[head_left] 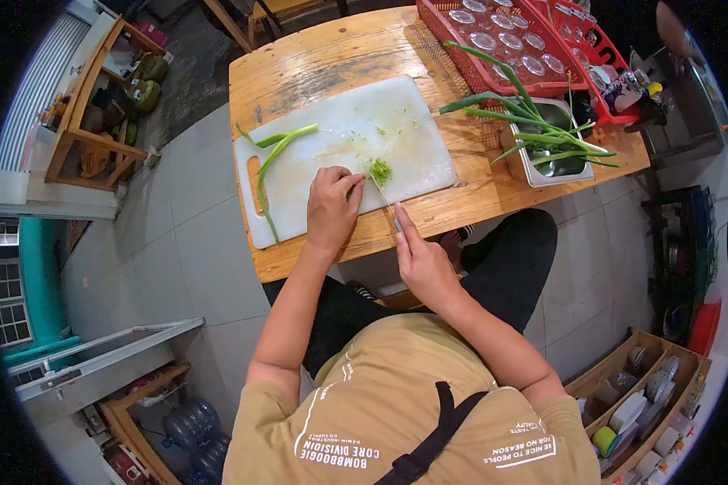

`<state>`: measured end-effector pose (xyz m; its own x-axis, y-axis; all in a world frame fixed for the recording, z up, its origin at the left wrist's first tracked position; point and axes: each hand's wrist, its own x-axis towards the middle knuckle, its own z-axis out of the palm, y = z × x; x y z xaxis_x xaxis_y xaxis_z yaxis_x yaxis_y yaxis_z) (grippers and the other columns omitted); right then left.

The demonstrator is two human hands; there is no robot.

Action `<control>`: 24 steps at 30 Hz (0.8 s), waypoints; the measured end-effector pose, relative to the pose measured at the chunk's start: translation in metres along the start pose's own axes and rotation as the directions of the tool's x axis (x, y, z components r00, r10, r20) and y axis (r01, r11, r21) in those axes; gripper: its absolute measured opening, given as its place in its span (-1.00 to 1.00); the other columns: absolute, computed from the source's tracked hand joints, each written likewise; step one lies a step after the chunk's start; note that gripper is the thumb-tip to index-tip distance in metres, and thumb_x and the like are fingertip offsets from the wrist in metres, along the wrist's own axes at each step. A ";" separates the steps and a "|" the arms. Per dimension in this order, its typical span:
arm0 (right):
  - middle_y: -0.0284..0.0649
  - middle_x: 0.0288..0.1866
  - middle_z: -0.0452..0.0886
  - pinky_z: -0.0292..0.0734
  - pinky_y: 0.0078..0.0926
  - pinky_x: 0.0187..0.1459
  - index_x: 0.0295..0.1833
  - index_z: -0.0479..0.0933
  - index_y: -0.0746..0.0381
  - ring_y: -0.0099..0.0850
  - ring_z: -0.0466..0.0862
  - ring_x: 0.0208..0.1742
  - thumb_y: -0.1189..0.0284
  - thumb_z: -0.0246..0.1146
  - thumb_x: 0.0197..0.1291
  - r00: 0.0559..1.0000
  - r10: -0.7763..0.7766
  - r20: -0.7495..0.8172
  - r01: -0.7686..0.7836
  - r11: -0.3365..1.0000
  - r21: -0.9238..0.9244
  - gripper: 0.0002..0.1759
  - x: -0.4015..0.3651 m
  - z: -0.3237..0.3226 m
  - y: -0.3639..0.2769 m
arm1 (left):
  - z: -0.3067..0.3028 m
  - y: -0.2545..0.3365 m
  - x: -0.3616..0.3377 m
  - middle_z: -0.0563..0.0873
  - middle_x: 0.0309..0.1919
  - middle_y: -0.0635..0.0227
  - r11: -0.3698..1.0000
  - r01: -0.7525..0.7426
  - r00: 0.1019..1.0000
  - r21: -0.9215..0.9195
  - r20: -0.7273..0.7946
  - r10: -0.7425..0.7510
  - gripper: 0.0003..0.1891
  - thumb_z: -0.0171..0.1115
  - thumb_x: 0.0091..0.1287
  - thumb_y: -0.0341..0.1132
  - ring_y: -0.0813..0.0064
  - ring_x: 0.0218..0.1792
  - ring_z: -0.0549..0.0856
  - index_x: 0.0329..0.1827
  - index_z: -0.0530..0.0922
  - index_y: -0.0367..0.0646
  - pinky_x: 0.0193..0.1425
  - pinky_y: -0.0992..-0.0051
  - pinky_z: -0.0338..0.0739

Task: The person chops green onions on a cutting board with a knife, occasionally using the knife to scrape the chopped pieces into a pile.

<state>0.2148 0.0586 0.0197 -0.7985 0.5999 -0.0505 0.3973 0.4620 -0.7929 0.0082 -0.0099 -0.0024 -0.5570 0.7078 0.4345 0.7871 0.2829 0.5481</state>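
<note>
A white cutting board (340, 162) lies on the wooden table. My right hand (425, 265) is wrapped round the handle of a knife (381, 193), whose blade points at a small heap of chopped green onion (379, 170). My left hand (332, 204) rests on the board left of the blade, fingers curled and pressed together; what they hold, if anything, is hidden. Longer green onion stalks (277, 148) lie at the board's left side. At the right, more green onions (534, 121) stick out of a metal container (564, 167).
The wooden table (299, 50) has a red basket (479, 74) of upturned glasses at its back right, with another red basket (615, 111) beside it. A wooden shelf (71, 121) stands at left. A wooden compartment box (673, 356) is at lower right.
</note>
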 end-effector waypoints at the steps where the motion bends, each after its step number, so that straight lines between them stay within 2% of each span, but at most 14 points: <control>1: 0.28 -0.44 0.68 0.59 0.26 -0.26 0.79 0.30 0.07 0.31 0.71 -0.39 0.30 0.13 0.71 0.999 0.028 0.017 -0.029 0.998 0.055 -0.37 -0.003 -0.001 0.002 | 0.000 -0.001 0.001 0.79 -0.16 0.22 1.000 -0.028 1.000 -0.001 0.000 0.028 -0.91 0.51 0.37 -0.44 0.12 -0.03 0.72 -0.14 0.86 -0.22 0.16 0.18 0.63; 3: 0.30 -0.44 0.67 0.58 0.26 -0.25 0.79 0.30 0.07 0.31 0.72 -0.38 0.30 0.12 0.71 0.998 0.060 0.025 -0.062 0.992 0.109 -0.38 -0.005 -0.003 0.004 | 0.004 0.000 0.004 0.80 -0.16 0.21 0.998 -0.066 0.998 -0.008 0.004 0.066 -0.92 0.50 0.37 -0.44 0.11 -0.03 0.72 -0.14 0.85 -0.22 0.16 0.18 0.63; 6: 0.30 -0.45 0.66 0.57 0.26 -0.25 0.79 0.29 0.05 0.31 0.72 -0.37 0.30 0.12 0.72 1.000 0.019 -0.023 -0.014 0.980 0.200 -0.38 0.000 -0.003 0.004 | 0.006 -0.001 0.010 0.80 -0.17 0.21 0.996 -0.085 0.996 -0.021 -0.001 0.085 -0.93 0.50 0.37 -0.45 0.11 -0.04 0.72 -0.15 0.84 -0.22 0.15 0.18 0.63; 9: 0.30 -0.44 0.66 0.56 0.24 -0.24 0.79 0.29 0.06 0.32 0.72 -0.35 0.30 0.12 0.72 1.000 0.026 0.005 -0.027 0.984 0.173 -0.38 0.000 -0.006 -0.001 | 0.006 0.001 0.012 0.79 -0.18 0.21 0.994 -0.104 0.995 -0.021 -0.006 0.104 -0.94 0.51 0.37 -0.45 0.11 -0.05 0.71 -0.16 0.83 -0.22 0.15 0.18 0.63; 12: 0.29 -0.44 0.66 0.58 0.25 -0.24 0.80 0.28 0.05 0.32 0.72 -0.35 0.30 0.12 0.72 0.999 0.030 0.042 -0.036 0.986 0.161 -0.37 -0.001 -0.005 -0.001 | 0.002 0.005 0.012 0.80 -0.11 0.15 0.999 -0.027 0.998 0.025 0.065 0.026 -0.88 0.53 0.35 -0.45 0.07 0.02 0.72 -0.10 0.83 -0.27 0.19 0.18 0.66; 17: 0.26 -0.45 0.67 0.61 0.29 -0.21 0.82 0.24 0.03 0.32 0.72 -0.36 0.30 0.12 0.70 1.000 -0.015 -0.007 0.016 0.999 0.036 -0.34 0.004 0.005 0.004 | 0.004 0.002 0.014 0.78 -0.13 0.16 1.000 -0.026 0.997 0.000 0.071 0.026 -0.90 0.52 0.36 -0.45 0.07 0.01 0.71 -0.12 0.84 -0.27 0.19 0.18 0.64; 24: 0.27 -0.46 0.67 0.61 0.27 -0.26 0.80 0.27 0.11 0.30 0.71 -0.41 0.29 0.13 0.70 0.999 -0.047 -0.024 0.047 0.999 -0.001 -0.34 0.004 0.005 0.000 | 0.004 0.001 0.013 0.78 -0.14 0.17 1.000 -0.002 0.998 -0.011 0.055 0.003 -0.90 0.52 0.36 -0.44 0.08 0.00 0.71 -0.13 0.84 -0.26 0.16 0.18 0.64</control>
<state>0.2096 0.0573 0.0167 -0.8053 0.5929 0.0008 0.3601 0.4901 -0.7938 0.0026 0.0021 0.0013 -0.5394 0.7431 0.3960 0.7854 0.2744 0.5549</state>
